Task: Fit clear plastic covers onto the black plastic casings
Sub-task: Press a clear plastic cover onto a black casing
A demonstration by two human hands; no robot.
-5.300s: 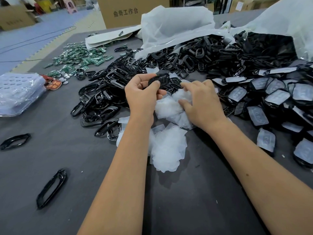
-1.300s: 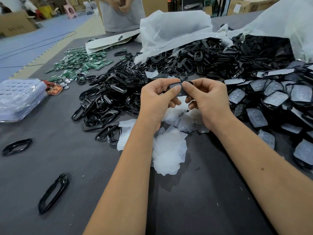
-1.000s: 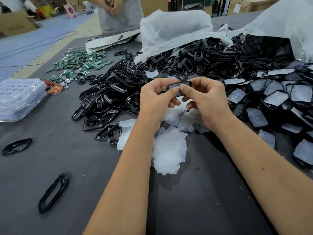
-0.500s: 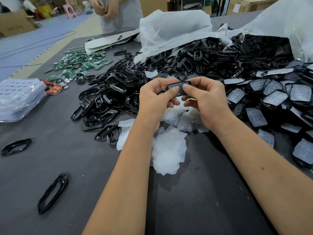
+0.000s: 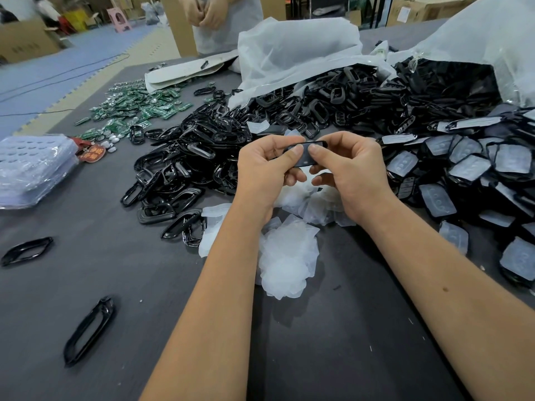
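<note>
Both hands raised above the grey table (image 5: 347, 357), gripping one black casing (image 5: 307, 155) between them; left hand (image 5: 262, 172) and right hand (image 5: 351, 175) curl round its ends, both thumbs pressing its upper face, where a clear cover seems to sit, though glare makes that uncertain. Loose clear covers (image 5: 285, 259) lie heaped just below the hands; bare casings (image 5: 185, 160) piled to the left, covered ones (image 5: 463, 169) to the right. Judged light and stiff, glossy so likely slippery; the cover thin and flexible, best held by the casing's rim and pressed in along its edges.
</note>
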